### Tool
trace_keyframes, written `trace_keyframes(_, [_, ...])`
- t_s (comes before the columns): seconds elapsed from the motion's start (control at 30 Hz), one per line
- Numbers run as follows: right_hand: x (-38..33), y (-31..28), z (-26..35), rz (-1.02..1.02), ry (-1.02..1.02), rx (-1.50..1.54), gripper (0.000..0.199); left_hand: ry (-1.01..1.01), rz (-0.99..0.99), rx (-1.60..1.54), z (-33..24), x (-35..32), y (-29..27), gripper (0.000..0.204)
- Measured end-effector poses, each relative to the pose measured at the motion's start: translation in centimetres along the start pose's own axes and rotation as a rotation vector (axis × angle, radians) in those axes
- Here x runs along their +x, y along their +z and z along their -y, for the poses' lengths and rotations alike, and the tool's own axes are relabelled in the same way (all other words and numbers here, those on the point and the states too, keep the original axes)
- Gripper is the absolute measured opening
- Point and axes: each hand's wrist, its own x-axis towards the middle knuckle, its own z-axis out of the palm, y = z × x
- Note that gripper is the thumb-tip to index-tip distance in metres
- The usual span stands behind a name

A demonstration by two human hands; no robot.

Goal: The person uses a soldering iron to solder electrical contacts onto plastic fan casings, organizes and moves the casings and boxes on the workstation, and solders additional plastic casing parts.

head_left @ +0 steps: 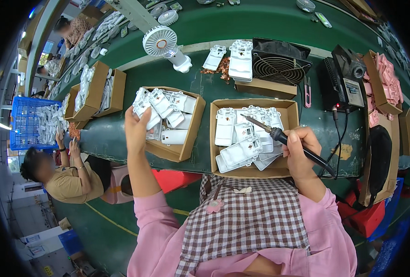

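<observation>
My right hand (300, 150) is wrapped round a soldering iron (279, 134), its metal tip pointing up and left over the right cardboard box (255, 173). Beneath the tip lie several white plastic casings (240, 153), stacked loosely in that box. My left hand (139, 125) is at the left edge of another cardboard box (190, 134). Its thumb and fingers close on a white plastic casing (143, 102), partly hidden by the fingers. More white casings (174, 137) with small metal parts lie heaped in this left box.
A small white fan (160, 41) and a black square fan (280, 64) stand behind the boxes. A black soldering station (341, 83), pink-handled tweezers (308, 94) and a box of pink parts (386, 85) are at right. A co-worker (68, 184) sits at left.
</observation>
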Motion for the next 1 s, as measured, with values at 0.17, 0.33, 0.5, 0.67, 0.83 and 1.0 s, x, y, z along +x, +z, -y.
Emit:
trace_keyframes(0.17, [0.0,-0.4,-0.1,0.011,0.026,0.003,0.012,-0.131,0.169,0.297,-1.0,1.6,2.8,0.059])
trace_keyframes(0.33, [0.0,-0.5,-0.4,0.001,0.039,0.020,0.012,-0.029,0.164,0.373,-0.5,2.3,2.1,0.059])
trace_keyframes(0.5, [0.2,-0.5,-0.2,0.017,0.051,0.011,0.012,0.032,0.258,0.431,-0.9,1.2,1.6,0.061])
trace_keyframes(0.67, [0.3,-0.5,-0.7,0.022,0.031,-0.017,0.013,0.051,0.318,0.427,-1.9,0.5,1.9,0.061])
trace_keyframes(0.83, [0.3,-0.3,-0.8,0.026,0.023,-0.020,0.012,-0.070,0.390,0.426,-2.5,0.8,1.9,0.062])
trace_keyframes(1.0, [0.4,0.0,-0.8,0.008,0.003,-0.040,0.015,-0.029,0.368,0.431,-1.7,-0.3,2.1,0.061])
